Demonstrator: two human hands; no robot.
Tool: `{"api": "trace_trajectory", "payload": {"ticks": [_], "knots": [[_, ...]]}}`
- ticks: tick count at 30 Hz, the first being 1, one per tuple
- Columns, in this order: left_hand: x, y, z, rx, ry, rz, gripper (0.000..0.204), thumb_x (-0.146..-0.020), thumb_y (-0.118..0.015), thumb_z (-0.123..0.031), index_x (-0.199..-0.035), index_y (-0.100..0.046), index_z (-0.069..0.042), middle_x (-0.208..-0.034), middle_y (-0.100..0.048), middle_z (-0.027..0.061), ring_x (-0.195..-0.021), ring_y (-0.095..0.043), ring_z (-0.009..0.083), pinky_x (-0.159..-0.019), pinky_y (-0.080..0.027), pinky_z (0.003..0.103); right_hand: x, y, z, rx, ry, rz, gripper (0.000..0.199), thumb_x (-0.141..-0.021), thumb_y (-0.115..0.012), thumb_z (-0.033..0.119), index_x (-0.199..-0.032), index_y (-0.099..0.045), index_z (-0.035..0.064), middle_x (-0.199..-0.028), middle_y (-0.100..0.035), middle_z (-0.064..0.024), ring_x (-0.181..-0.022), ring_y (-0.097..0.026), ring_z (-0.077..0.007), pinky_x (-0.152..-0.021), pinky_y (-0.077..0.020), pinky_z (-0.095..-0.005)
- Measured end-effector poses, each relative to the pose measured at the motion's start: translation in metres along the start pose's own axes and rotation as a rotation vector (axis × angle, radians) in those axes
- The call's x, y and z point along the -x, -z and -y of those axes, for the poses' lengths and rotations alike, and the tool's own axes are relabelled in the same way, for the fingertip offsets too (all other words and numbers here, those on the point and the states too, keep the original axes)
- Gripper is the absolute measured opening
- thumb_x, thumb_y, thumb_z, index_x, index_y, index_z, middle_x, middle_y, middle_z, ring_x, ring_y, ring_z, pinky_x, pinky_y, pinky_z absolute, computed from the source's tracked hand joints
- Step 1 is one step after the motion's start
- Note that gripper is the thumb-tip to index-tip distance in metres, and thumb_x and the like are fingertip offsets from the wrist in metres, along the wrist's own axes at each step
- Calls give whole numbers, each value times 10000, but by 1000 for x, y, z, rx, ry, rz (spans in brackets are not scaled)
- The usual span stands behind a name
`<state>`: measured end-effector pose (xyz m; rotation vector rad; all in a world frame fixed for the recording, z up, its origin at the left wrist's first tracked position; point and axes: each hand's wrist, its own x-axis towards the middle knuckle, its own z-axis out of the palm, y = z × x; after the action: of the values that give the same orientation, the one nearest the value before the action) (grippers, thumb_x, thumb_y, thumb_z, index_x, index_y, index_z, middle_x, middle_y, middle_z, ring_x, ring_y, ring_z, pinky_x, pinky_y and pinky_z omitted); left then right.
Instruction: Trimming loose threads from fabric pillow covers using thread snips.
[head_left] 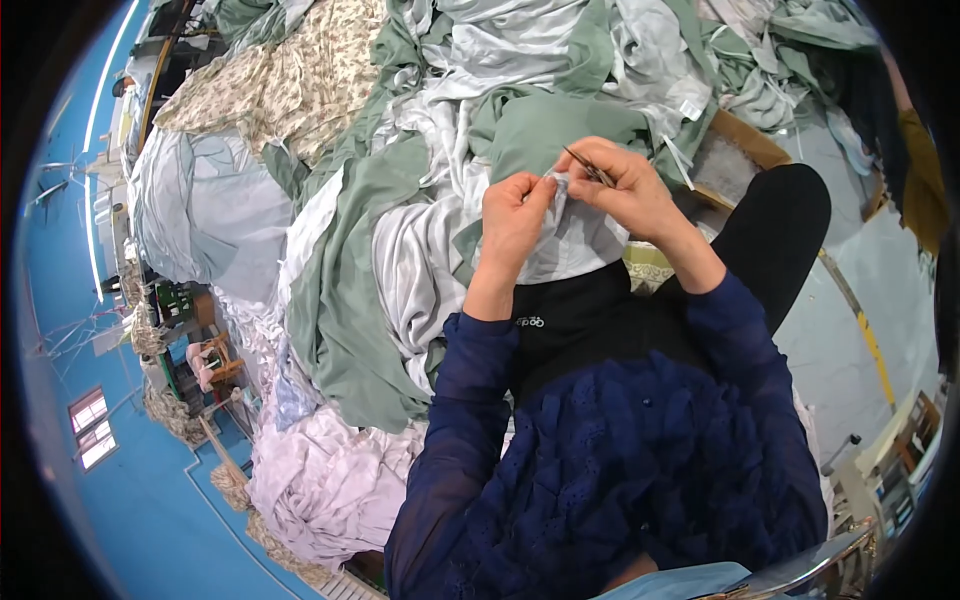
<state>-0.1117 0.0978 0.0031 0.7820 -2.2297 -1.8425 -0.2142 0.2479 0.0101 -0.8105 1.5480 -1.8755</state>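
Observation:
A white cloth (pixel 580 245) lies across my lap, its upper edge raised between my hands. My left hand (pixel 515 218) is closed in a pinch on that edge. Close beside it, my right hand (pixel 635 195) is closed around small dark metal snips (pixel 588 166), whose pointed end sticks out past the fingers to the upper left. The right fingertips are also at the cloth's edge; whether they grip it too is hard to see. Green fabric (pixel 545 125) is heaped just beyond both hands, joined or mixed with the white folds.
Large piles of green and white cloth (pixel 350 270) spread ahead and to the left. A floral cloth (pixel 290 85) lies at the far left, pale pink fabric (pixel 335 490) at the lower left. On the right are a cardboard box (pixel 745 140) and a floor with yellow-black tape (pixel 870 345).

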Motion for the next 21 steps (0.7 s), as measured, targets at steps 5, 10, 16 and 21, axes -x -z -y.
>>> {"api": "trace_trajectory", "payload": {"ticks": [5,10,16,21], "knots": [[0,2,-1,10,45,29,256,-902,-650,-148,-713,-613,19,-590,-484,-69,-562,-392,23,-484,-312,232,0,1,-18,-291,-297,17,70,-902,-603,68,-875,-560,20,-731,-581,34,-635,-539,-67,-585,-445,-243],[0,-1,3,-21,13,18,247,-898,-651,-141,-716,-609,20,-600,-488,-65,-579,-394,28,-499,-323,235,7,14,-32,382,-7,27,70,-859,-591,41,-897,-533,32,-695,-597,-63,-624,-613,-184,-551,-451,-332],[-12,1,17,-28,74,-8,240,-894,-653,-145,-725,-614,22,-610,-496,-55,-599,-401,34,-520,-337,246,26,87,-13,788,150,-11,124,-813,-587,14,-914,-518,30,-761,-560,-215,-731,-565,-437,-607,-447,-453],[-29,4,12,-106,32,26,228,-901,-676,-208,-773,-673,-19,-629,-482,-95,-569,-355,13,-493,-253,239,51,199,-3,889,-44,-314,83,-881,-586,72,-877,-518,25,-681,-578,-137,-616,-599,-269,-583,-448,-361]]}}
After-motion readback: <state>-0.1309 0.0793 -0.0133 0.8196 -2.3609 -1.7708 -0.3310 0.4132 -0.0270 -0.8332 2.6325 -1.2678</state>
